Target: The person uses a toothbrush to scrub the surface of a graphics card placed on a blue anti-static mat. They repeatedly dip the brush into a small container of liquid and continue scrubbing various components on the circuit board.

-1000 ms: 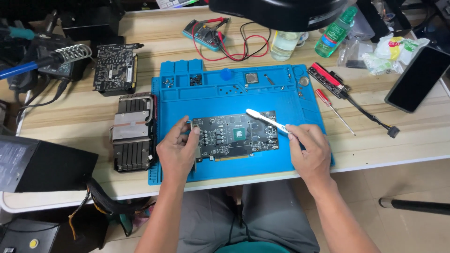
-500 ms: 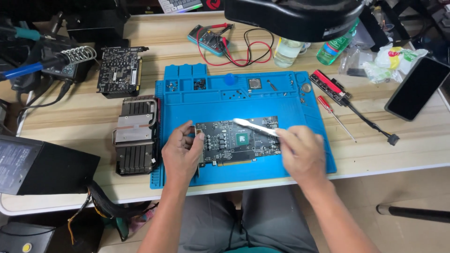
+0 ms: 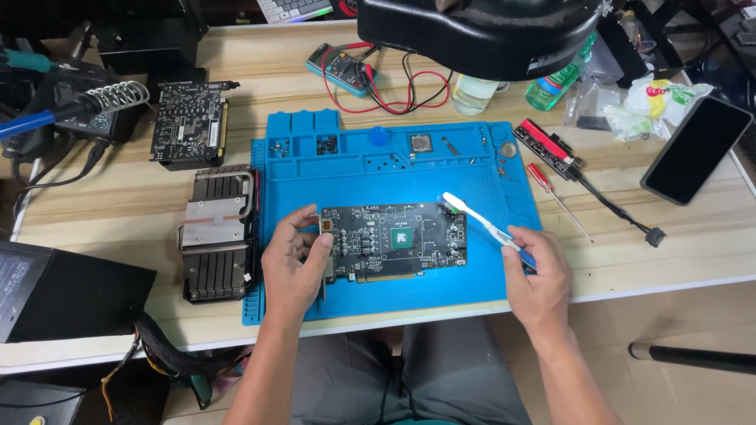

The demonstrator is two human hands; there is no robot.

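At frame center I pin the circuit board [image 3: 394,242] on the blue mat [image 3: 488,287] with my left hand [image 3: 293,264] clamped on its bracket end; my right hand [image 3: 537,275] grips 1 toothbrush [image 3: 480,222], bristles over the board's upper right corner.

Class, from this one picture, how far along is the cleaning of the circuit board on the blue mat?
Done: the heatsink lies off the board, beside the blue mat. In hand: the left hand grips the circuit board while the right hand holds a toothbrush at its right end. Left: reassembly; loose screws sit in the mat's trays.
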